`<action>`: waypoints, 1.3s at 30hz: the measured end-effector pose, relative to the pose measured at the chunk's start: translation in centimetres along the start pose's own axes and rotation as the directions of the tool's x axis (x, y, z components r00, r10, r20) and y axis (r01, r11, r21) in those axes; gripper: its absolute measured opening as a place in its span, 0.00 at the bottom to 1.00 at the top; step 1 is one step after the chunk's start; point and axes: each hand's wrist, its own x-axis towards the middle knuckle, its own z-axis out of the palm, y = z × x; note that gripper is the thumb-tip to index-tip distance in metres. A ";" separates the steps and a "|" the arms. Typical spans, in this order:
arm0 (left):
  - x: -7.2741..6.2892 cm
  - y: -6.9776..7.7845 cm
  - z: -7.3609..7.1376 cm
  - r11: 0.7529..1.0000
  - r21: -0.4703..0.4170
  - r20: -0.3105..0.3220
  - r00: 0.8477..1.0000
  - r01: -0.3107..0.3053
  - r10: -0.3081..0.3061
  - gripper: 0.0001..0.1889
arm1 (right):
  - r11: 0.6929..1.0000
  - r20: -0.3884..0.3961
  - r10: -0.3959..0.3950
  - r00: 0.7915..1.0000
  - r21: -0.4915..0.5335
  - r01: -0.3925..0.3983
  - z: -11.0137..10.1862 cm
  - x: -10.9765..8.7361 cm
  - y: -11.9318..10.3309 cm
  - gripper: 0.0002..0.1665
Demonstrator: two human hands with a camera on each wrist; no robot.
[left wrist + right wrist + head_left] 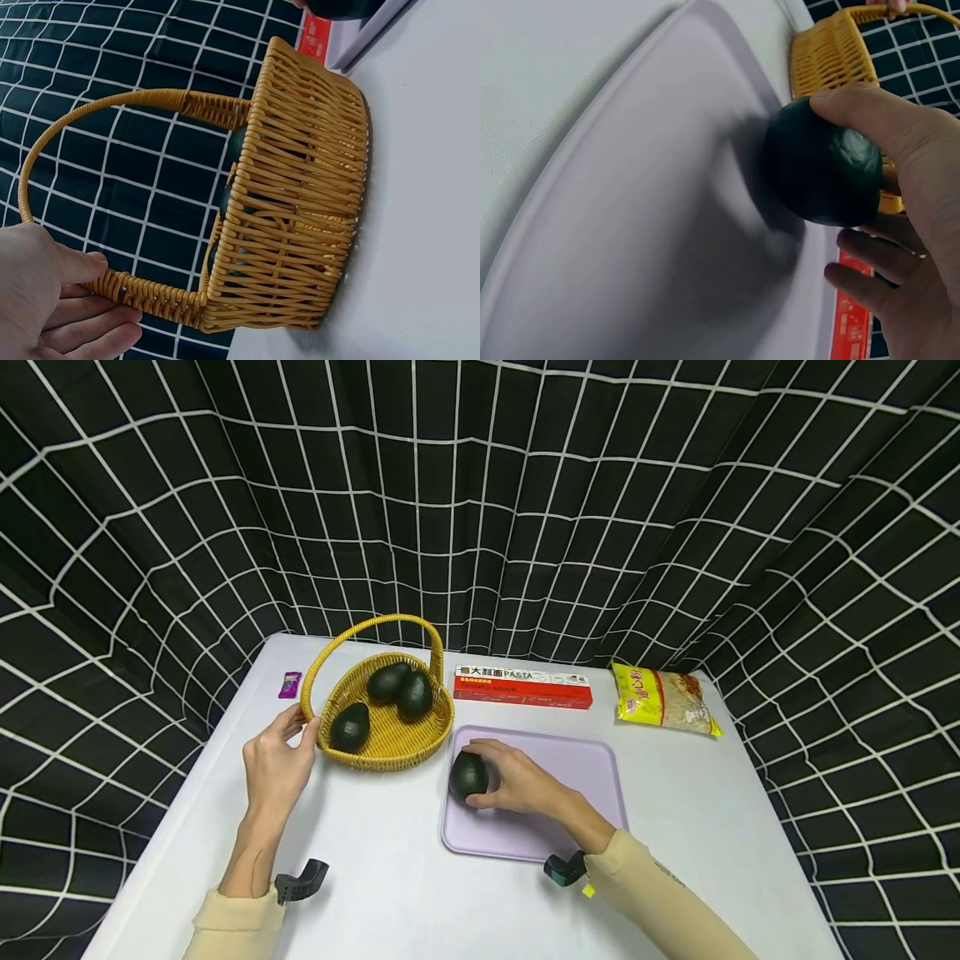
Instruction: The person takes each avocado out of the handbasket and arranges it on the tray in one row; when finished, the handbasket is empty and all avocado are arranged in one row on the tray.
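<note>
A dark green avocado (468,777) is gripped between the thumb and fingers of my right hand (517,778), over the left side of a lilac tray (577,760). The right wrist view shows that avocado (821,165) close above the tray surface, its shadow beneath. My left hand (281,760) pinches the lower left end of the handle on a yellow wicker basket (397,756). Three more avocados lie inside the basket, one of them an avocado (350,727) near the left rim. In the left wrist view the thumb and fingers hold the handle (150,298), and the basket wall largely hides the contents.
Behind the tray lies a red and white pasta box (522,687). A yellow bag of pasta (665,700) rests at the back right of the white table (375,877). A small purple packet (289,685) is left of the basket. Black grid-patterned cloth (480,510) hangs around the table.
</note>
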 end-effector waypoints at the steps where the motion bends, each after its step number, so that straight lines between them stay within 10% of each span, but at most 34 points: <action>1: 0.0 0.0 0.0 1.000 -0.002 0.001 1.000 0.002 -0.002 0.17 | 1.000 0.004 0.001 1.000 0.000 -0.001 0.0 0.0 0.0 0.48; 23: 0.1 -0.1 0.0 1.000 -0.002 -0.009 1.000 -0.021 0.021 0.17 | 0.999 -0.038 0.035 0.999 -0.018 -0.036 -1.2 0.7 -1.6 0.51; 39: -0.1 0.1 -0.2 1.000 0.019 0.000 1.000 -0.010 0.010 0.17 | 0.992 -0.153 -0.027 0.988 -0.123 0.008 -2.7 8.0 -6.2 0.47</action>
